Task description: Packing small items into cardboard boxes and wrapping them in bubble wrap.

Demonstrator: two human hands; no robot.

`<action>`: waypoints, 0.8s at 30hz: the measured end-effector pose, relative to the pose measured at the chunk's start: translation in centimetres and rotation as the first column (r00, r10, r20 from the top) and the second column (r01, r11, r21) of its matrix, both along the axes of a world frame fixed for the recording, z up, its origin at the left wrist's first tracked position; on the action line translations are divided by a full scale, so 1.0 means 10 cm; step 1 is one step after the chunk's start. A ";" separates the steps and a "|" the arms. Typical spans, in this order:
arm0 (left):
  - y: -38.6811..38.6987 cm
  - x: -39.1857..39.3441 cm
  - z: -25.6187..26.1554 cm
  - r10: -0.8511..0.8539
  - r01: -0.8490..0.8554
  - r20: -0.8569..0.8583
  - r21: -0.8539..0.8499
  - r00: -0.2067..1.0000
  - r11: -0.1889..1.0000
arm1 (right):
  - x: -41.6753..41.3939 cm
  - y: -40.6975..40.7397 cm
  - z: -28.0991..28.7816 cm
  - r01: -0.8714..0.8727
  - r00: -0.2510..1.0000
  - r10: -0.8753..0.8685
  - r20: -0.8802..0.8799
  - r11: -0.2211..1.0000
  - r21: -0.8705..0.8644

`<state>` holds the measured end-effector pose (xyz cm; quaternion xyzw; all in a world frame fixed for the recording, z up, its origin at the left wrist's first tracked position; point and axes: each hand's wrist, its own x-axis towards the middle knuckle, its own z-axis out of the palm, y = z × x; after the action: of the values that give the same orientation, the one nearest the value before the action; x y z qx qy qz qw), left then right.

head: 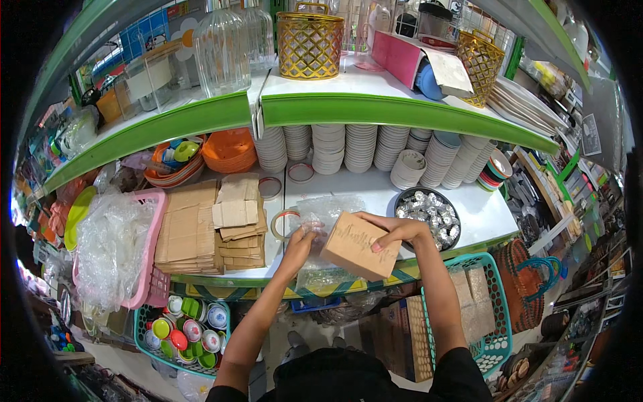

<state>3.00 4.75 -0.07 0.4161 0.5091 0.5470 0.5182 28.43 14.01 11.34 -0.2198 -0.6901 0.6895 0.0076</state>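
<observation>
My right hand (397, 231) grips a small brown cardboard box (359, 246), tilted above the white shelf, with fingers over its top. Just left of the box, my left hand (304, 241) has its fingertips on clear plastic film or tape; which of these I cannot tell. A roll of adhesive tape (277, 224) stands beside that hand. Under both hands lies a sheet of bubble wrap (331, 203). A round black tray (398, 205) of small foil-like metal pieces is right of the box.
Flattened cardboard (188, 226) and a pink basket (158, 241) of bubble wrap are at left. Stacked white bowls (360, 148) line the back beneath a green-edged shelf (361, 109). Below are teal baskets, one with colourful dishes (191, 329), another (504, 311) with wrapped packages.
</observation>
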 end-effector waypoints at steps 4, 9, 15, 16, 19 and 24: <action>-0.04 -0.06 0.05 0.017 0.049 -0.338 0.185 0.941 0.981 | -0.10 0.02 -0.04 -0.058 0.993 0.057 0.103 0.998 0.007; -0.24 0.01 0.44 0.235 -0.112 -0.604 0.234 0.762 0.966 | -0.12 0.12 -0.20 -0.018 0.994 0.009 0.110 0.996 0.083; -0.47 -0.03 0.60 0.384 0.080 -0.848 0.440 0.366 0.895 | -0.15 0.18 -0.20 -0.016 0.986 -0.002 0.169 0.994 0.105; -0.51 -0.07 0.62 0.258 0.251 -0.938 0.314 0.232 0.916 | -0.15 0.19 -0.19 -0.015 0.986 -0.003 0.169 0.995 0.103; -0.56 -0.17 0.56 0.136 0.371 -0.972 0.200 0.194 0.907 | -0.15 0.22 -0.13 -0.049 0.980 0.034 0.198 0.996 0.073; -0.54 -0.24 0.43 0.107 0.367 -0.958 0.204 0.268 0.908 | -0.18 0.31 -0.10 -0.121 0.981 0.110 0.160 0.991 0.062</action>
<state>0.56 -0.67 4.25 0.7940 0.5599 0.2295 0.0585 26.62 17.07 10.33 -0.2322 -0.7243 0.6445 -0.0785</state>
